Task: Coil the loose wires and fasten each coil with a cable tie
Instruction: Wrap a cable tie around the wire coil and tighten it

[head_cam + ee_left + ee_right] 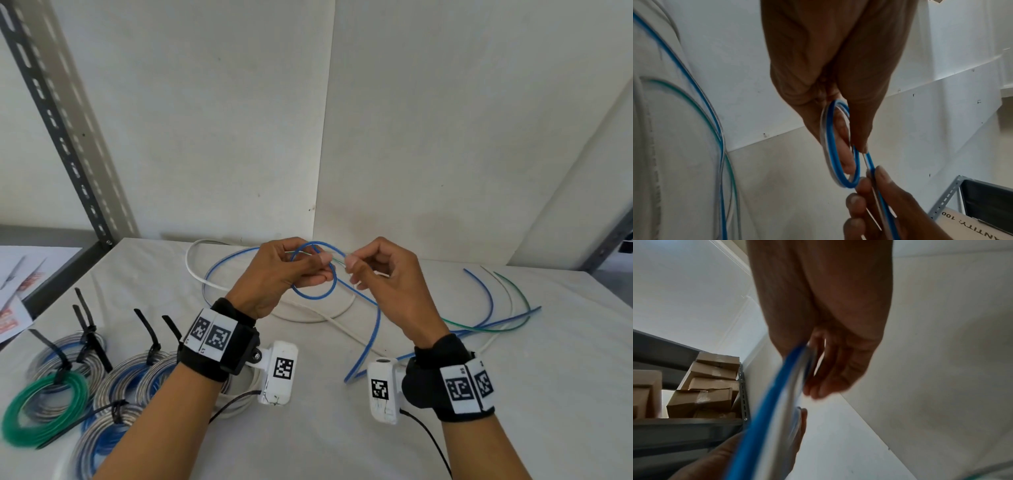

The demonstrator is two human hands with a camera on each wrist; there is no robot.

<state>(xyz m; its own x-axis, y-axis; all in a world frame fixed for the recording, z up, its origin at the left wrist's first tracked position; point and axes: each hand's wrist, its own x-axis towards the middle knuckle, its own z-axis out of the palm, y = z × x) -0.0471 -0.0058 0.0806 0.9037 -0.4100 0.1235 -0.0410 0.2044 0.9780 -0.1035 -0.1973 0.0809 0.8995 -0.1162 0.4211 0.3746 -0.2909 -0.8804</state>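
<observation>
Presently: left hand (281, 274) pinching a small loop of blue wire (314, 269) between thumb and fingers (844, 151), loop raised above the worktop (342, 428). Right hand (380, 274) just beside it, fingers (882, 174) pinching the same wire where it leaves the loop; remaining fingers loosely curled, holding nothing else.

Handling, as a judgement: light, thin, springy; clear-and-blue jacket looks smooth, likely slippery. Loop probably wants to spring open if the pinch slackens. Best hold at the crossing point of the loop, with the feeding hand sliding along the free length.

Outward from the fingers: free tail dropping below the right hand toward the body, then lying on the worktop. Beyond the hands, toward the wall, loose white wire (205, 281) and more blue strands, uncoiled. Right of the right hand, well apart, a spray of blue, white and green wire (513, 291) ends. Left of and below the left wrist, finished coils (130, 380) bound with black cable ties (150, 339); a green coil (44, 414) nearest the body.

Only the first turn formed; most of this wire left to coil, no tie on it yet.
</observation>
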